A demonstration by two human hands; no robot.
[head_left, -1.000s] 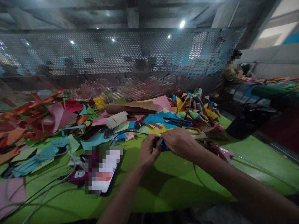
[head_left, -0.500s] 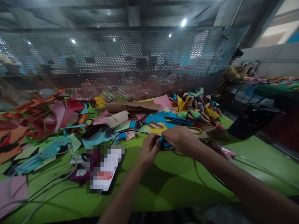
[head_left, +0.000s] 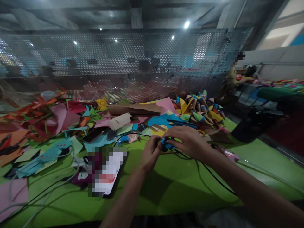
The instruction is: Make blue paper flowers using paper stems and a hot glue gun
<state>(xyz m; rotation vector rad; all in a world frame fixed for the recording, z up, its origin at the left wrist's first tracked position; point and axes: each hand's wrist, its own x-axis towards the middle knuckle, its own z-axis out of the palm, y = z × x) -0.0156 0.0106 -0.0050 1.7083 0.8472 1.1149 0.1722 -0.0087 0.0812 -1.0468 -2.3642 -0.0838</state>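
Observation:
Over the green table [head_left: 180, 193], a small blue folded paper piece [head_left: 168, 145] is held between my two hands. Its layers look ridged, like a fan or ruffle. My left hand [head_left: 152, 152] pinches its left end with thumb and fingers. Arched over the top and right side, my right hand [head_left: 190, 141] has its fingertips and thumb against the folds, with a gap between them. The lower part of the piece is in shadow. Under the right hand a thin black cable [head_left: 218, 180] runs across the tabletop.
A lit phone [head_left: 110, 172] lies left of my hands, beside cables and a dark phone [head_left: 93, 135]. Coloured paper scraps [head_left: 59, 117] cover the back left. Paper cones [head_left: 201, 109] are piled at back right. A pink glue gun [head_left: 229, 154] lies right. A person [head_left: 231, 77] is farther off.
My right hand's fingers have lifted and spread, showing more of the blue folded piece. My left hand keeps its pinch. The black cable shows more beneath my right forearm.

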